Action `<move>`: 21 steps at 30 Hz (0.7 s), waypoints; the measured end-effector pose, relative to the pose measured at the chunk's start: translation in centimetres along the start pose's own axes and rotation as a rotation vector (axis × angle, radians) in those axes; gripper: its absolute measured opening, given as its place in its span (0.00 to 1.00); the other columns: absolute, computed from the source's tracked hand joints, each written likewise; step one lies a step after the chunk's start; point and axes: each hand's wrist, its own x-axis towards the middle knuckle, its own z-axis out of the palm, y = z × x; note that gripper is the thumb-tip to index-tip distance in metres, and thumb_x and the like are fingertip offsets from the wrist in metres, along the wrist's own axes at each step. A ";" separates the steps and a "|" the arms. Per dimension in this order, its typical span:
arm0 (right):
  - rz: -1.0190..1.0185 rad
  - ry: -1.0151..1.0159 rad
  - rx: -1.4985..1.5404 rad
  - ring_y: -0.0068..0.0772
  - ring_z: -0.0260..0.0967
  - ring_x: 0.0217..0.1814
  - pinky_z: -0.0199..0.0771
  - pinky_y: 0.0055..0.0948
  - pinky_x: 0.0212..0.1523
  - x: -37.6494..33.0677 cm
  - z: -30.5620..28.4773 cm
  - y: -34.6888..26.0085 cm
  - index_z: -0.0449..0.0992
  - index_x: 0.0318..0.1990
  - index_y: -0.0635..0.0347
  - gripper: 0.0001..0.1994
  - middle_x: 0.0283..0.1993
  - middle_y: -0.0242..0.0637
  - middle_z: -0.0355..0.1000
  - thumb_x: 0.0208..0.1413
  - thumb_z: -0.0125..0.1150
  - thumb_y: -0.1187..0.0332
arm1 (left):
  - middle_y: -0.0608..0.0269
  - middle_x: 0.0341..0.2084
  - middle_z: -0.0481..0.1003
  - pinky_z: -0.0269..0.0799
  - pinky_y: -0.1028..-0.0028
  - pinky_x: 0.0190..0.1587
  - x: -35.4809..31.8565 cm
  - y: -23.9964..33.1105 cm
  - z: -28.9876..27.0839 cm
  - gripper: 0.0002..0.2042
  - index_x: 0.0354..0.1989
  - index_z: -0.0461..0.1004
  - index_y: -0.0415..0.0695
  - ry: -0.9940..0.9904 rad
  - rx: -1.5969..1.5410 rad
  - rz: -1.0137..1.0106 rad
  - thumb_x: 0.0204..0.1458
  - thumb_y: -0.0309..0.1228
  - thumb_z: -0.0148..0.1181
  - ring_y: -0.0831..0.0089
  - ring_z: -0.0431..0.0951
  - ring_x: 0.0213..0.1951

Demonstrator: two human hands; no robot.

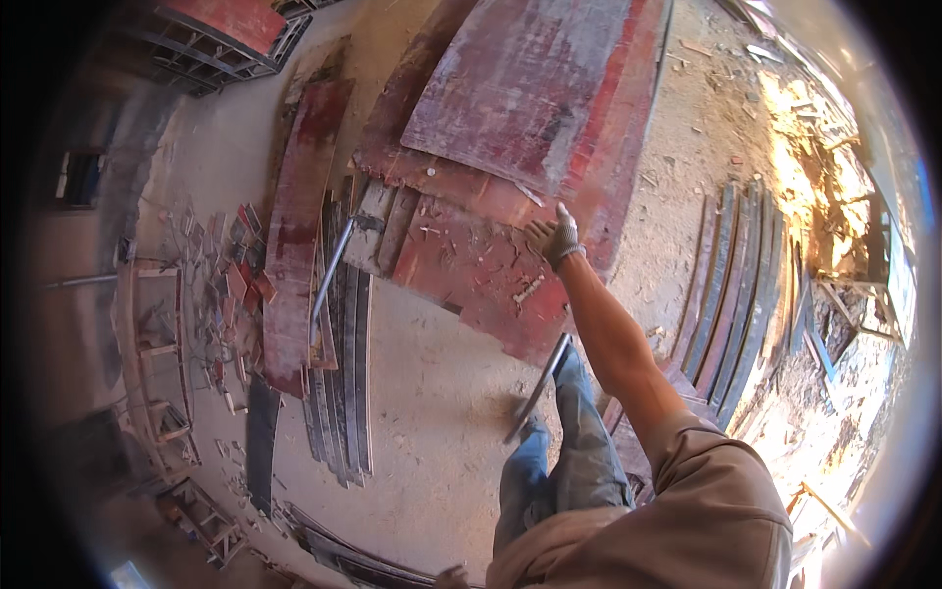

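Note:
My right arm reaches forward. My right hand (557, 240), in a grey work glove, is open with fingers and thumb apart. It hovers over or rests near the front edge of the stacked reddish panels; whether it touches them I cannot tell. The top panel (520, 88) is worn, purple-grey and red. Beneath it lies a broken red board (481, 255) strewn with wood scraps. What looks like my left hand (453, 577) shows only as a blurred bit at the lower edge, its fingers hidden. A metal bar (538, 388) crosses in front of my jeans.
A long red board (304, 226) and narrow dark planks (343, 393) lie on the left, beside a metal pipe (332, 275). More long strips (726, 285) lie on the right. Scrap pieces (245, 280) and wooden frames (157, 353) stand farther left.

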 end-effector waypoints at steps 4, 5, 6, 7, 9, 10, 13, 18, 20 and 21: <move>-0.056 0.063 0.136 0.67 0.43 0.85 0.50 0.61 0.81 9.2 4.7 0.2 0.28 0.81 0.64 0.59 0.85 0.60 0.41 0.63 0.66 0.41 | 0.47 0.30 0.81 0.78 0.62 0.31 -0.8 5.0 3.7 0.07 0.38 0.82 0.30 -0.041 0.229 0.175 0.55 0.20 0.58 0.61 0.79 0.28; -0.039 0.105 0.207 0.65 0.43 0.86 0.50 0.61 0.82 10.9 5.3 0.5 0.31 0.82 0.63 0.61 0.85 0.58 0.42 0.60 0.69 0.39 | 0.48 0.31 0.81 0.77 0.62 0.32 -0.8 6.9 4.6 0.08 0.39 0.82 0.31 -0.050 0.256 0.207 0.56 0.20 0.58 0.60 0.79 0.30; -0.027 0.060 0.221 0.63 0.43 0.86 0.50 0.61 0.81 12.5 5.8 0.7 0.34 0.82 0.62 0.61 0.85 0.57 0.42 0.58 0.70 0.38 | 0.48 0.33 0.81 0.77 0.61 0.34 -0.8 8.7 5.5 0.08 0.40 0.81 0.31 -0.059 0.272 0.229 0.57 0.20 0.58 0.60 0.79 0.31; -0.052 0.087 0.240 0.62 0.43 0.86 0.51 0.60 0.81 13.7 5.9 0.9 0.36 0.82 0.62 0.62 0.85 0.56 0.42 0.56 0.72 0.38 | 0.48 0.34 0.81 0.77 0.61 0.35 -0.8 10.5 6.1 0.08 0.41 0.81 0.31 -0.064 0.289 0.252 0.58 0.21 0.57 0.59 0.79 0.32; -0.052 0.114 0.271 0.58 0.45 0.86 0.52 0.58 0.81 15.0 5.5 1.4 0.38 0.82 0.62 0.62 0.85 0.54 0.44 0.55 0.73 0.37 | 0.48 0.36 0.81 0.77 0.61 0.38 -0.7 13.6 7.1 0.09 0.43 0.81 0.32 -0.079 0.312 0.286 0.59 0.22 0.56 0.58 0.80 0.35; -0.031 0.062 0.282 0.57 0.48 0.84 0.58 0.56 0.79 15.3 5.1 1.5 0.41 0.81 0.62 0.61 0.84 0.52 0.46 0.54 0.74 0.37 | 0.48 0.37 0.81 0.76 0.60 0.39 -0.5 15.0 7.4 0.09 0.44 0.81 0.32 -0.084 0.322 0.306 0.60 0.22 0.56 0.58 0.80 0.36; -0.019 0.068 0.228 0.46 0.73 0.62 0.79 0.45 0.60 14.1 4.1 1.1 0.67 0.68 0.61 0.44 0.67 0.47 0.70 0.54 0.75 0.38 | 0.48 0.40 0.82 0.76 0.59 0.44 0.0 17.9 7.8 0.10 0.46 0.80 0.33 -0.098 0.344 0.382 0.62 0.23 0.55 0.56 0.80 0.40; -0.244 -0.171 0.185 0.26 0.64 0.20 0.64 0.33 0.22 6.8 6.6 -2.4 0.82 0.37 0.54 0.19 0.29 0.32 0.76 0.65 0.70 0.47 | 0.48 0.45 0.82 0.75 0.58 0.51 1.7 19.2 7.8 0.12 0.51 0.80 0.35 -0.135 0.362 0.503 0.65 0.25 0.53 0.54 0.80 0.46; -0.484 -0.086 -0.114 0.25 0.63 0.20 0.63 0.32 0.23 1.5 8.7 -4.5 0.82 0.37 0.54 0.19 0.28 0.32 0.76 0.64 0.71 0.47 | 0.48 0.47 0.82 0.74 0.57 0.54 2.6 18.7 7.0 0.13 0.53 0.79 0.35 -0.154 0.344 0.572 0.66 0.26 0.52 0.53 0.80 0.49; -0.586 -0.039 -0.256 0.24 0.62 0.20 0.62 0.31 0.23 -1.4 9.9 -5.1 0.83 0.37 0.55 0.19 0.28 0.32 0.76 0.64 0.72 0.47 | 0.48 0.48 0.82 0.74 0.57 0.55 3.0 18.6 6.6 0.14 0.54 0.79 0.36 -0.158 0.335 0.624 0.67 0.26 0.51 0.52 0.80 0.50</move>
